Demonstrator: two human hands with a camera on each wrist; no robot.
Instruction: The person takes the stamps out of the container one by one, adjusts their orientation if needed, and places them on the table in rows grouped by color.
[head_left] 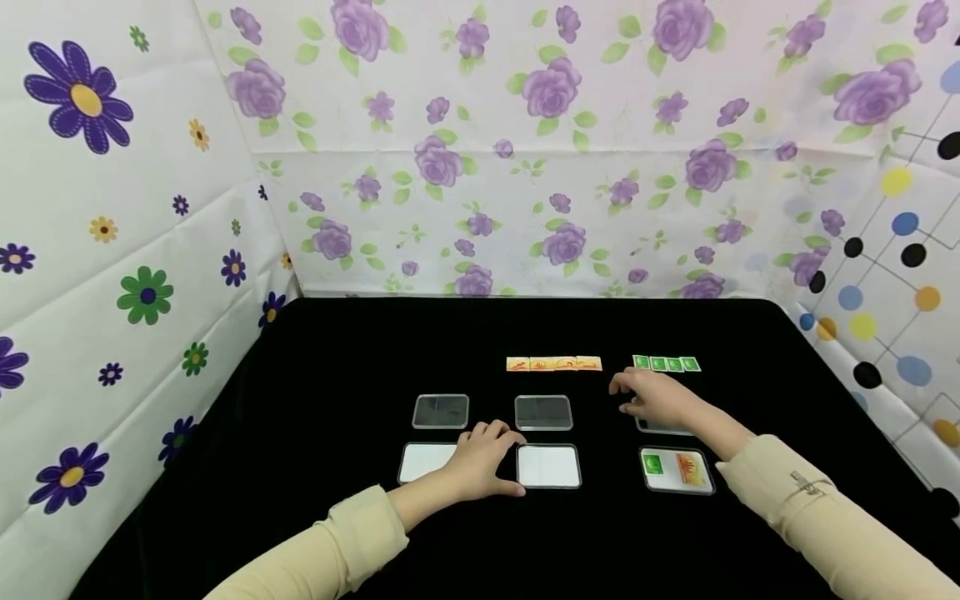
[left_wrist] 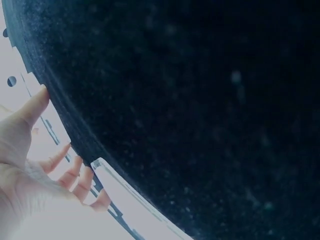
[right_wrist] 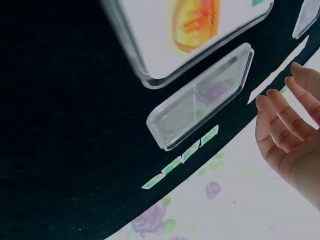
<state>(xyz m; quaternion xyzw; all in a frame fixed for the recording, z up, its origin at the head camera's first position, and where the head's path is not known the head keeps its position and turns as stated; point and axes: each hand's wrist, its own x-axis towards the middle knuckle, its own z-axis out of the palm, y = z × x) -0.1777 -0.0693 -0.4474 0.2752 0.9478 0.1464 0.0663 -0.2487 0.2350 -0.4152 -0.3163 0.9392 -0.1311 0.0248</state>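
Note:
My left hand (head_left: 476, 467) hovers or rests, fingers spread, over the gap between two white-filled plastic cases, the left one (head_left: 422, 461) and the right one (head_left: 549, 465). Nothing sits in its grasp; whether it touches either case I cannot tell. My right hand (head_left: 652, 397) is above a clear plastic case (right_wrist: 202, 97), partly covering it in the head view. Its fingers (right_wrist: 280, 122) are loosely bent with nothing visible between them. Just beyond lie a row of small green cards (head_left: 667, 364) and, to the left, a row of orange picture cards (head_left: 555, 364).
Nearest my right sleeve lies a case (head_left: 666, 471) showing a green and an orange picture on white. Two more clear cases, left (head_left: 441, 412) and middle (head_left: 543, 412), lie behind the white ones. Black cloth (head_left: 360, 350) covers the table; patterned curtains (head_left: 480, 225) surround it.

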